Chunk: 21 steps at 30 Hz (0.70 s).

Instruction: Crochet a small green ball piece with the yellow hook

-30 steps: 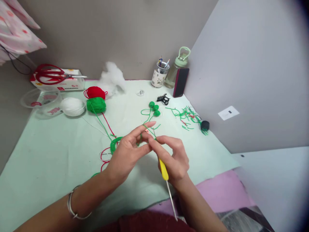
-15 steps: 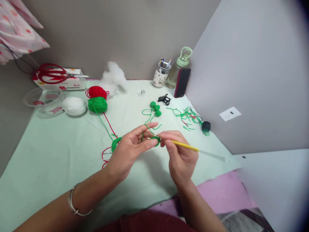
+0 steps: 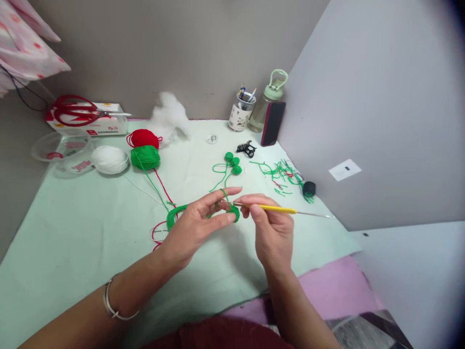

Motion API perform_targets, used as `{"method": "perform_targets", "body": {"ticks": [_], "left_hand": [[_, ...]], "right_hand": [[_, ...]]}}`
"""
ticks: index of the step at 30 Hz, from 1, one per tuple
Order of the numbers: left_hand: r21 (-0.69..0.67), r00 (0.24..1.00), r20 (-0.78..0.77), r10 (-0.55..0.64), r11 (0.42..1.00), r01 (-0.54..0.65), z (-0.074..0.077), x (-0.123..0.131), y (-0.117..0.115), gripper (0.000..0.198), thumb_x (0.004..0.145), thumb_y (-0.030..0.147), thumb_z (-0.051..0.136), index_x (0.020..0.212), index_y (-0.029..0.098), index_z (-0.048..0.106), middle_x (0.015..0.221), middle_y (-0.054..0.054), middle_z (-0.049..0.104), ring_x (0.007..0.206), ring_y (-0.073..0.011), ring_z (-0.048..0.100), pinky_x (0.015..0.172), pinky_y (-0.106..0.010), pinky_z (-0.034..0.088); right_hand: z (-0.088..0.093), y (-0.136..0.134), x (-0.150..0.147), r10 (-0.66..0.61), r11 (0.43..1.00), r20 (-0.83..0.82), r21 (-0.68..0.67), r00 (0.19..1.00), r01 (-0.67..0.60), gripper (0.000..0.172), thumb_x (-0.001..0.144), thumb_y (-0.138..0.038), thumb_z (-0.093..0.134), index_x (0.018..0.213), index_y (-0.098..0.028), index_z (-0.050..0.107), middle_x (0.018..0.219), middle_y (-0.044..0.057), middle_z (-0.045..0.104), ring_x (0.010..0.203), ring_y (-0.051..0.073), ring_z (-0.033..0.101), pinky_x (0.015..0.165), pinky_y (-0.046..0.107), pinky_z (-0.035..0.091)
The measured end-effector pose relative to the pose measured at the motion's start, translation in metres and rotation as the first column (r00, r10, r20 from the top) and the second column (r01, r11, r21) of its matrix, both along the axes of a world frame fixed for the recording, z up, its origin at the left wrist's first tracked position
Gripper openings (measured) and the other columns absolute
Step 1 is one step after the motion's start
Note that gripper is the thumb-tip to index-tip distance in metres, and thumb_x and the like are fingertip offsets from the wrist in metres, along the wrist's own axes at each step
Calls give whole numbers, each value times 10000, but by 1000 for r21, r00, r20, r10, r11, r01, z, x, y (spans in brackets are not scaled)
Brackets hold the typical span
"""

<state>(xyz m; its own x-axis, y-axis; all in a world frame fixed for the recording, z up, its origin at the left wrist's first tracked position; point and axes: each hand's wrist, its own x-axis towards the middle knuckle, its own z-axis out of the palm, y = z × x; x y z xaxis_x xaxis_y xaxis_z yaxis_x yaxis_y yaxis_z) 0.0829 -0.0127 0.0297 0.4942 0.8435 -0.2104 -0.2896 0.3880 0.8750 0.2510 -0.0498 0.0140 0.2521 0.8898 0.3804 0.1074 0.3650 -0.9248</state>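
Observation:
My left hand (image 3: 198, 220) pinches a small green crocheted piece (image 3: 235, 213) between thumb and fingers, and green yarn runs over its raised index finger. In my right hand (image 3: 274, 228) is a crochet hook with a yellow handle (image 3: 278, 209); its metal tip reaches the yarn just above the piece. Behind my hands lie small green crocheted balls (image 3: 236, 169) with yarn tails. A green yarn ball (image 3: 146, 157) sits in front of a red yarn ball (image 3: 144, 139), beside a white one (image 3: 110, 160). A green loop of yarn (image 3: 173, 216) is partly hidden by my left hand.
At the back stand a pen cup (image 3: 240, 114), a green-lidded bottle (image 3: 262, 109) and a phone (image 3: 273, 123). A black claw clip (image 3: 246, 149) and yarn scraps (image 3: 279, 172) lie to the right. White stuffing (image 3: 170, 118), red scissors (image 3: 76, 111) on a box and a clear container (image 3: 61, 150) are farther left.
The hook has swung to a more level angle and its tip has moved left past the green piece. The piece now shows more below the hook, and my right hand has shifted slightly left.

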Motion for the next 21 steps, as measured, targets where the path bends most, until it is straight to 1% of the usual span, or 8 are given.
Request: {"method": "perform_targets", "body": {"ticks": [3, 6, 8, 11, 14, 16, 18, 21], "left_hand": [[2, 999, -29, 23, 1000, -23, 0, -1, 0, 463, 821, 256, 873, 1273, 332, 810, 920, 8, 616, 889, -167, 556, 909, -329, 430], [6, 999, -43, 29, 1000, -29, 1, -2, 0, 444, 827, 248, 866, 1262, 319, 813, 913, 8, 607, 877, -160, 556, 895, -323, 431], [10, 999, -37, 15, 1000, -15, 2, -2, -1, 456, 833, 245, 862, 1279, 314, 801, 909, 7, 618, 901, -164, 568, 913, -323, 433], [0, 1000, 1, -25, 1000, 25, 3, 0, -2, 547, 837, 251, 864, 1367, 312, 742, 949, -4, 670, 971, -183, 596, 951, -335, 442], [-15, 999, 13, -32, 999, 32, 4, 1, -1, 605, 834, 252, 870, 1414, 297, 703, 964, -6, 687, 968, -182, 602, 946, -335, 451], [-6, 1000, 0, -21, 1000, 21, 4, 0, 0, 578, 831, 251, 874, 1388, 286, 721, 934, 5, 670, 930, -170, 598, 918, -324, 453], [13, 1000, -14, 0, 1000, 0, 3, 0, 0, 529, 837, 252, 871, 1349, 284, 746, 920, 10, 659, 911, -162, 599, 896, -314, 451], [47, 999, -38, 33, 998, -32, 1, -2, 0, 480, 846, 242, 859, 1315, 287, 765, 938, 8, 655, 920, -158, 599, 894, -311, 448]], "right_hand": [[0, 0, 3, 0, 1000, -76, -21, 997, -2, 196, 1022, -384, 666, 978, -249, 802, 895, 37, 794, 711, 157, 663, 667, 315, 574], [1, 1, 7, 17, 1000, -127, -4, 992, -17, 201, 1028, -380, 660, 968, -245, 797, 883, 32, 780, 715, 151, 665, 666, 305, 565], [2, 1, 8, 54, 999, -93, 1, 994, -55, 183, 1029, -368, 663, 990, -262, 807, 914, 27, 787, 747, 152, 673, 678, 302, 559], [1, -1, 6, 94, 995, -9, -23, 996, -94, 172, 1025, -369, 672, 1009, -283, 820, 948, 26, 802, 789, 165, 681, 714, 317, 570], [0, -2, 6, 52, 998, -24, -30, 998, -53, 179, 1021, -382, 677, 1007, -274, 819, 930, 29, 798, 769, 165, 681, 708, 317, 579], [0, -2, 6, 27, 999, -83, -19, 996, -29, 184, 1024, -379, 673, 991, -262, 811, 924, 29, 791, 740, 151, 675, 682, 301, 574], [1, -1, 6, 33, 999, -132, -8, 991, -34, 192, 1033, -365, 660, 967, -248, 799, 905, 28, 783, 726, 144, 675, 672, 291, 574], [3, -1, 6, 49, 999, -120, 2, 992, -49, 223, 1059, -355, 612, 962, -236, 773, 889, 31, 783, 729, 149, 688, 668, 296, 576]]}}
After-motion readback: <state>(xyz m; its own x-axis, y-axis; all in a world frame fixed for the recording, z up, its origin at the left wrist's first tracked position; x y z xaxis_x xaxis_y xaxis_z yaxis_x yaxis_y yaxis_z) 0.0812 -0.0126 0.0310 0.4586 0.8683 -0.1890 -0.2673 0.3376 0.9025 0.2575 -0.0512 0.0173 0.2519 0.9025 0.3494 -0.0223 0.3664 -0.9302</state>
